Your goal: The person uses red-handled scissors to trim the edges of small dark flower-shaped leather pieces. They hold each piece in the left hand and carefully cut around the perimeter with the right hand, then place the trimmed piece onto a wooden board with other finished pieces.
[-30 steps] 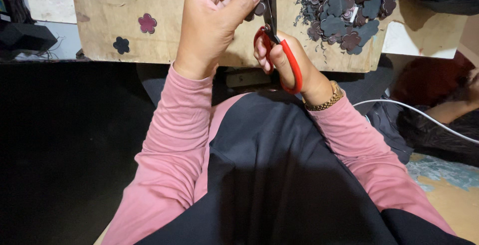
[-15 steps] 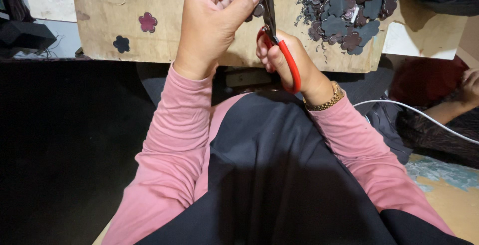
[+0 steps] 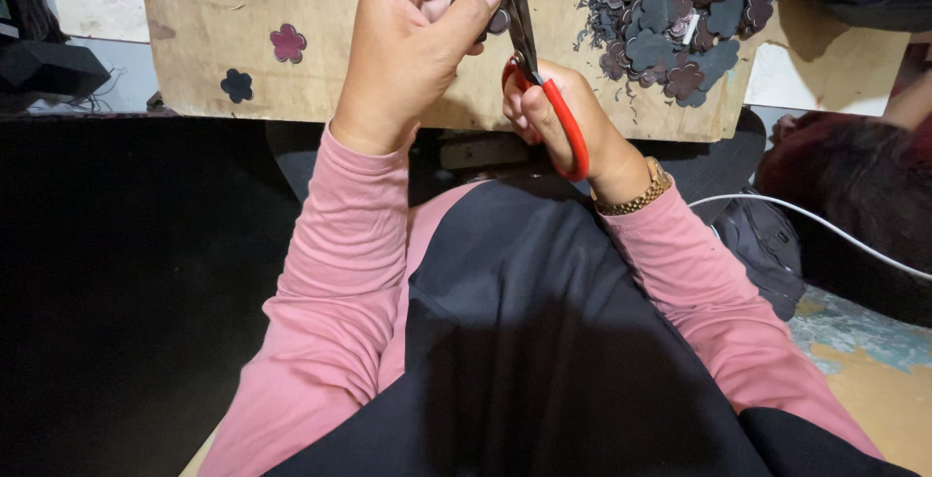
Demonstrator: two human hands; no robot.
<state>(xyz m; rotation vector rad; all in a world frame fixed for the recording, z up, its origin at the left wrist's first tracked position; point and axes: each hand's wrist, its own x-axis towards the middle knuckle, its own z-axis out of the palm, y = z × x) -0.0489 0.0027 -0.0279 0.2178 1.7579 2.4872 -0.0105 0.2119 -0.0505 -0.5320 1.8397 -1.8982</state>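
Left hand [image 3: 413, 45] pinches a small dark flower-shaped cutout [image 3: 490, 1] between thumb and fingertips, clamped on it, held up over the wooden board [image 3: 320, 79]. Right hand [image 3: 558, 123] is closed through the red-handled scissors [image 3: 544, 98], fingers wrapped in the loops. Blades run up right beside the cutout and out of the top of the shot, so I cannot tell how far apart they stand at the tips.

Risks as I see them:
- The thumb tip sits just beside the blade. The piece is tiny, so a slip while closing would likely nick the thumb.
- A pinch grip on so small a piece leaves little margin. If it twists, the cut probably wanders into a petal.
- All this is held in the air, not braced on the board. A dropped piece would likely fall into the dark lap or onto the floor.
- The pile of dark cutouts and scraps [image 3: 680, 21] lies at the board's right edge near the right arm. An elbow nudge could spill it.

2 loose flowers [image 3: 288, 42] lie well apart on the left.
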